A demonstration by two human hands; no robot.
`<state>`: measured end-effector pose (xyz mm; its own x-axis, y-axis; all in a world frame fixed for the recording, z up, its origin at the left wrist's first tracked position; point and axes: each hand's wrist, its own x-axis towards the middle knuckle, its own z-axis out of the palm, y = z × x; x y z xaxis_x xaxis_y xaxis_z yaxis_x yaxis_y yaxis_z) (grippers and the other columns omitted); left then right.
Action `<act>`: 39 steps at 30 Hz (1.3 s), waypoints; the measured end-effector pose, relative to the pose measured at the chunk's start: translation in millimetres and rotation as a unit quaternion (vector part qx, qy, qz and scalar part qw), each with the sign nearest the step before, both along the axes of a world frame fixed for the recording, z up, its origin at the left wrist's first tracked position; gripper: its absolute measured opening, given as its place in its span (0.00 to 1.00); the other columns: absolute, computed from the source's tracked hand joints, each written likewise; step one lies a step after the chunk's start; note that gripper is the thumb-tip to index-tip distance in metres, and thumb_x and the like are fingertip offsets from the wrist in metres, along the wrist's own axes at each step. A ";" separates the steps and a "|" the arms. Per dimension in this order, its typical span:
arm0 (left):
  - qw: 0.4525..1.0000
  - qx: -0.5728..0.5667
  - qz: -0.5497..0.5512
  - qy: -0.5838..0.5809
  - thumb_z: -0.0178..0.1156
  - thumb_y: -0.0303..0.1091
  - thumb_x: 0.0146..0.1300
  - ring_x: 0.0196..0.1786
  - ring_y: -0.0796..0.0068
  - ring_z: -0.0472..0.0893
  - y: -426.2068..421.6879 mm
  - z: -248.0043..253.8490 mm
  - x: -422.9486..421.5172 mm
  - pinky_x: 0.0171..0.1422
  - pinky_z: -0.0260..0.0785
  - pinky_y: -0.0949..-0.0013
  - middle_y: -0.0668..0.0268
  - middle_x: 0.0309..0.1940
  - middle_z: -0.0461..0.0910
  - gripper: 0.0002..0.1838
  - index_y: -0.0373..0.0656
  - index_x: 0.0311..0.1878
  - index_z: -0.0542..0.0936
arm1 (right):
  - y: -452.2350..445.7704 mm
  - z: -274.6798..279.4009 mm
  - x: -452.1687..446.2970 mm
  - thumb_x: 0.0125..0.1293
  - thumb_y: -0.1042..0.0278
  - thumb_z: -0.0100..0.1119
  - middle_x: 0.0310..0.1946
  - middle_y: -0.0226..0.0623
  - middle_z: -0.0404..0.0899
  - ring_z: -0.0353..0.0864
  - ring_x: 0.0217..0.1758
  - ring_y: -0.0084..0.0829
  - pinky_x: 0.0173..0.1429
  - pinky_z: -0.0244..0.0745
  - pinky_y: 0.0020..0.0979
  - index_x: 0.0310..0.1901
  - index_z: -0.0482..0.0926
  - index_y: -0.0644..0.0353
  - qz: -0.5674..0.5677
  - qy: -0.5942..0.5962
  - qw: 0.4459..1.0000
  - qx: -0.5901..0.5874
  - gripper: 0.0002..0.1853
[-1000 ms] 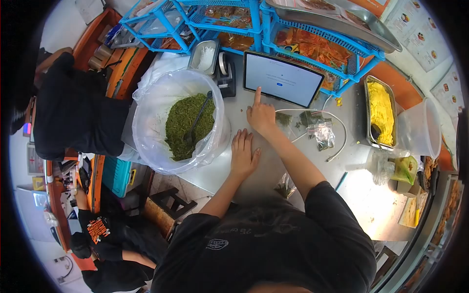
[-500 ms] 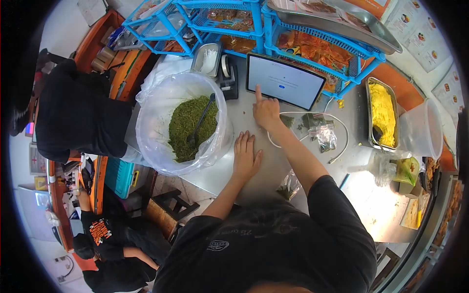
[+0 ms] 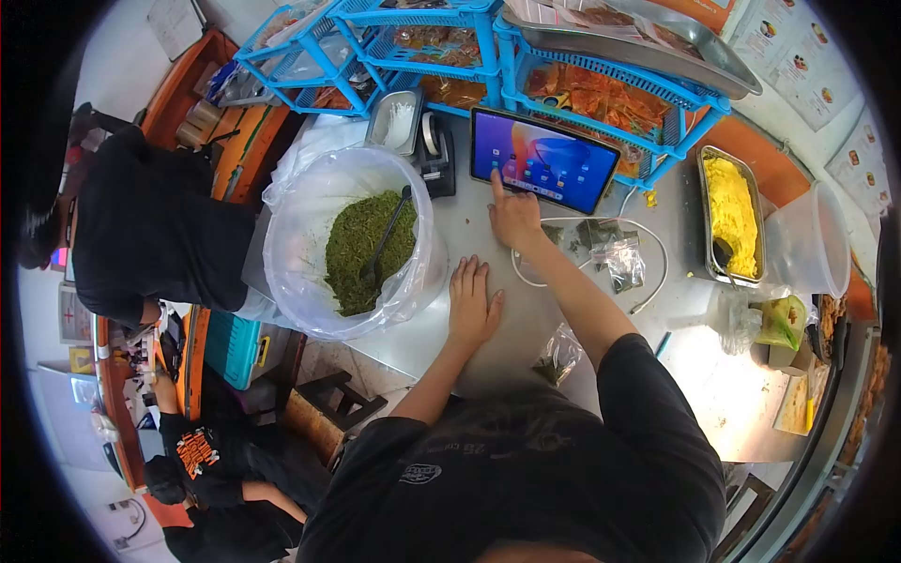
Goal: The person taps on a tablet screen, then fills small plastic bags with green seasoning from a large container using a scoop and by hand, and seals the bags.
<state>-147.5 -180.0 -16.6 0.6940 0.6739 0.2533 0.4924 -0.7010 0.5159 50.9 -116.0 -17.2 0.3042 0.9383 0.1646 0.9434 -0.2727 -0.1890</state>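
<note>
My right hand (image 3: 515,218) reaches to the lower left of a tablet (image 3: 542,155), its index finger stretched out at the screen and the other fingers curled, holding nothing. The tablet leans against blue racks and shows a blue and red home screen with icons. My left hand (image 3: 474,302) lies flat on the metal table (image 3: 507,357), fingers spread. Left of it stands a lined tub (image 3: 427,253) of chopped green herbs (image 3: 352,253) with a dark spoon (image 3: 387,239) in it. Small clear bags (image 3: 619,261) and a white cable (image 3: 664,253) lie right of my right hand.
Blue racks (image 3: 601,117) with packed food line the back, beside a tape dispenser (image 3: 436,155) and a metal tray (image 3: 396,122). A tray of yellow food (image 3: 732,216) and a clear tub (image 3: 809,239) stand at right. Other people (image 3: 160,220) are at the left.
The tablet's screen has gone from a pale page to a home screen with icons. My right index finger remains at the tablet's lower left; my left hand rests on the table as before.
</note>
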 end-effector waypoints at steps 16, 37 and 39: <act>1.000 0.009 -0.008 -0.013 0.55 0.41 0.65 0.73 0.42 0.55 0.5 -0.9 -0.9 0.76 0.45 0.44 0.45 0.68 0.60 0.30 0.32 0.64 0.65 | -46.0 5.2 5.6 0.62 0.61 0.55 0.21 0.48 0.80 0.81 0.28 0.47 0.42 0.73 0.44 0.58 0.74 0.71 -0.034 0.055 0.995 0.079 0.26; 1.000 0.009 -0.002 0.004 0.56 0.39 0.65 0.73 0.43 0.55 -1.5 1.5 -0.6 0.75 0.46 0.45 0.46 0.69 0.60 0.29 0.33 0.65 0.65 | -99.8 12.5 16.5 0.62 0.63 0.55 0.18 0.47 0.79 0.80 0.22 0.48 0.40 0.74 0.45 0.40 0.80 0.64 -0.105 0.074 0.985 0.119 0.13; 1.000 0.013 -0.002 0.003 0.56 0.40 0.65 0.73 0.42 0.55 -1.0 0.8 -0.2 0.75 0.46 0.45 0.46 0.69 0.59 0.29 0.33 0.65 0.65 | -120.9 16.1 7.8 0.61 0.65 0.55 0.19 0.48 0.79 0.80 0.23 0.49 0.41 0.73 0.46 0.37 0.80 0.63 -0.106 0.096 0.980 0.140 0.10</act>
